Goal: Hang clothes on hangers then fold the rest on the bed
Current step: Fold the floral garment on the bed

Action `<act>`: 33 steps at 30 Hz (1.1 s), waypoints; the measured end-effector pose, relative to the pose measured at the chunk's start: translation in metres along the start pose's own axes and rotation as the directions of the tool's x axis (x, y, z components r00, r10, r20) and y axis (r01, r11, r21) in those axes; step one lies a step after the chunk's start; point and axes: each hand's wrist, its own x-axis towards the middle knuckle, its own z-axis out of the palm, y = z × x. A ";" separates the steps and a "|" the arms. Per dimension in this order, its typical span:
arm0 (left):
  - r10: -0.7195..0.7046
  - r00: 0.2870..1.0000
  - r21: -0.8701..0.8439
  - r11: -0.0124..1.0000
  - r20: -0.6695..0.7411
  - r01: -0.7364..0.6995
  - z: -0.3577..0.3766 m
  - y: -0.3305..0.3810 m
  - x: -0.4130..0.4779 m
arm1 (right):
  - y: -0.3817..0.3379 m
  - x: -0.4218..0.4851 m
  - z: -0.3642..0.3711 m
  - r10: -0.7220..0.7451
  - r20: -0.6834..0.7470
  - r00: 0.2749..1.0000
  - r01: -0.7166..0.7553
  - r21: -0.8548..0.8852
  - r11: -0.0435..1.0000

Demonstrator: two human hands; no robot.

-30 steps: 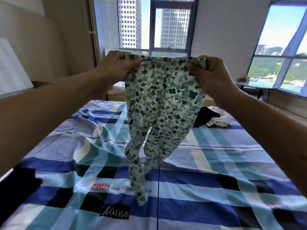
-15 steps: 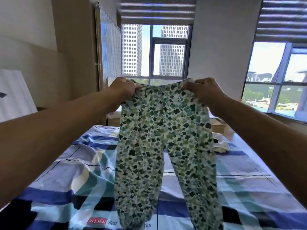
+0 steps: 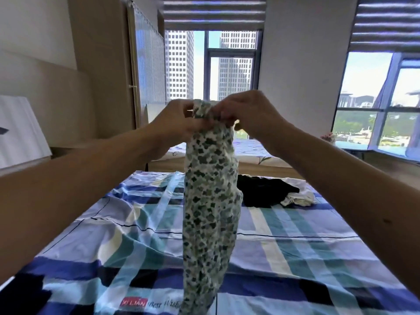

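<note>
Left hand [image 3: 181,123] and right hand [image 3: 247,112] pinch the floral trousers [image 3: 209,201] at the waist, halved lengthwise over the bed [image 3: 295,246]; a dark garment [image 3: 263,189] lies unfolded behind

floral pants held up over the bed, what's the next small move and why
Probably lower the floral pants flat onto the plaid bedsheet. The left hand and right hand pinch the top edge together, so the garment hangs doubled lengthwise over the sheet, ready for a crosswise fold.
</note>
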 end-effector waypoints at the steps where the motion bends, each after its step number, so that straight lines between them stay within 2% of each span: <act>1: 0.005 1.000 -0.008 1.000 -0.015 -0.006 -0.001 -0.005 0.000 | 0.005 0.002 -0.001 -0.060 -0.028 0.998 0.056 -0.132 0.990; 2: -0.005 1.000 -0.026 1.000 -0.016 0.005 -0.002 -0.009 0.000 | 0.013 0.005 -0.003 -0.060 -0.016 0.998 0.056 -0.196 0.979; 4: -0.045 0.999 -0.077 0.996 0.007 0.045 -0.002 -0.016 0.001 | 0.025 0.008 -0.009 0.106 0.164 0.981 -0.097 -0.061 0.993; 6: -0.067 0.997 -0.093 0.993 0.030 0.070 -0.001 -0.023 0.000 | 0.039 0.005 -0.010 0.205 0.409 0.889 -0.256 0.071 0.964; 8: -0.066 0.997 -0.042 0.997 0.030 0.067 -0.001 -0.034 0.001 | 0.053 0.003 -0.005 0.224 0.452 0.863 -0.294 0.088 0.952; 11: -0.100 0.995 0.012 0.995 -0.017 0.100 0.000 -0.051 0.009 | 0.073 0.014 0.007 0.272 0.283 0.920 -0.304 0.076 0.950; 16: -0.186 0.973 0.016 0.982 -0.135 0.190 0.002 -0.070 0.046 | 0.087 0.059 0.028 0.346 0.077 0.935 -0.348 0.021 0.937; 19: -0.151 0.951 0.016 0.987 -0.269 0.161 -0.008 -0.056 0.078 | 0.074 0.090 0.024 0.264 -0.068 0.962 -0.261 0.053 0.964; 22: -0.032 0.951 0.025 0.999 -0.307 0.042 -0.024 -0.026 0.096 | 0.047 0.102 0.007 0.125 -0.152 0.980 -0.115 0.071 0.991; 25: 0.076 0.972 0.043 0.997 -0.224 -0.068 -0.032 -0.004 0.084 | 0.025 0.087 -0.005 0.009 -0.155 0.988 0.008 0.106 0.994; 28: 0.151 0.986 0.063 0.987 -0.069 -0.147 -0.026 -0.001 0.035 | 0.027 0.044 -0.006 -0.033 -0.071 0.997 0.041 0.107 0.993; 31: 0.098 0.992 0.025 0.995 0.076 -0.100 -0.015 -0.027 -0.029 | 0.047 -0.021 0.000 -0.025 0.167 0.986 0.011 0.081 0.997; 33: 0.021 0.974 0.022 0.999 0.225 -0.027 -0.004 -0.054 -0.075 | 0.067 -0.072 0.010 0.005 0.344 0.939 -0.023 0.049 0.999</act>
